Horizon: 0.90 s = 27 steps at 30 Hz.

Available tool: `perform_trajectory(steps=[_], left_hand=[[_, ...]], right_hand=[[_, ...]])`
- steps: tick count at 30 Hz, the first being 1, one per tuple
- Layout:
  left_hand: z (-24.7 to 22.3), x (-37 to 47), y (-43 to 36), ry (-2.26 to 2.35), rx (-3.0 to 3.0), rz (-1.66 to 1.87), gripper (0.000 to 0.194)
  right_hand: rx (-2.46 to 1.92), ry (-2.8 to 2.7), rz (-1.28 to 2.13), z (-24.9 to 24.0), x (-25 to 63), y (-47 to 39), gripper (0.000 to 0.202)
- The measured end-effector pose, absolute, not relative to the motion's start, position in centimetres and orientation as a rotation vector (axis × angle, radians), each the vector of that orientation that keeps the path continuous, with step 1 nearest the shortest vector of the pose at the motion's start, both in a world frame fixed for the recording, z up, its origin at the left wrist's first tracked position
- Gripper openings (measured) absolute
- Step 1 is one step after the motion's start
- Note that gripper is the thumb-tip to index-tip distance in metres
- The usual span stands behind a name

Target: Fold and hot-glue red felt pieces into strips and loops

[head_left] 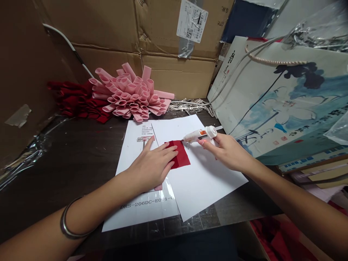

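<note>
A red piece of fabric [184, 156] lies on a white sheet of paper [201, 188]. My left hand [152, 163] rests flat on its left part, fingers spread and pressing down. In my right hand [227, 148] is a white glue gun [194, 136], its tip touching or just above the fabric's top edge. A second printed sheet [127, 214] lies under my left hand, with a drawing partly hidden by the hand.
Pink rolled tubes [133, 92] and dark red fabric pieces [78, 101] are heaped at the back left. Metal clips [190, 105] lie behind the sheets. Cardboard [179, 76] walls the back, a painted paper bag [272, 98] stands right, and a cable crosses it.
</note>
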<state>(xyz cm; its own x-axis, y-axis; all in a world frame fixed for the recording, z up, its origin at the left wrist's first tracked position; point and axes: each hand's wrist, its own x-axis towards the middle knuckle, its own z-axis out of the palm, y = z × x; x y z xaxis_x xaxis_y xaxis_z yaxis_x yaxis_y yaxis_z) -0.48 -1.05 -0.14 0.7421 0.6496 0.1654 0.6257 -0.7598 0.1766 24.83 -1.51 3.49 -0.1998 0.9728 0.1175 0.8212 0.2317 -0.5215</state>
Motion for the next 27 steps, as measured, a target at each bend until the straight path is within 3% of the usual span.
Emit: perform_trajectory(steps=[27], left_hand=[[-0.10,-0.41,-1.11,1.063,2.810,0.299,0.035]], right_hand=[[-1.839,-2.101,0.433,4.38,23.92,-1.89,0.037]])
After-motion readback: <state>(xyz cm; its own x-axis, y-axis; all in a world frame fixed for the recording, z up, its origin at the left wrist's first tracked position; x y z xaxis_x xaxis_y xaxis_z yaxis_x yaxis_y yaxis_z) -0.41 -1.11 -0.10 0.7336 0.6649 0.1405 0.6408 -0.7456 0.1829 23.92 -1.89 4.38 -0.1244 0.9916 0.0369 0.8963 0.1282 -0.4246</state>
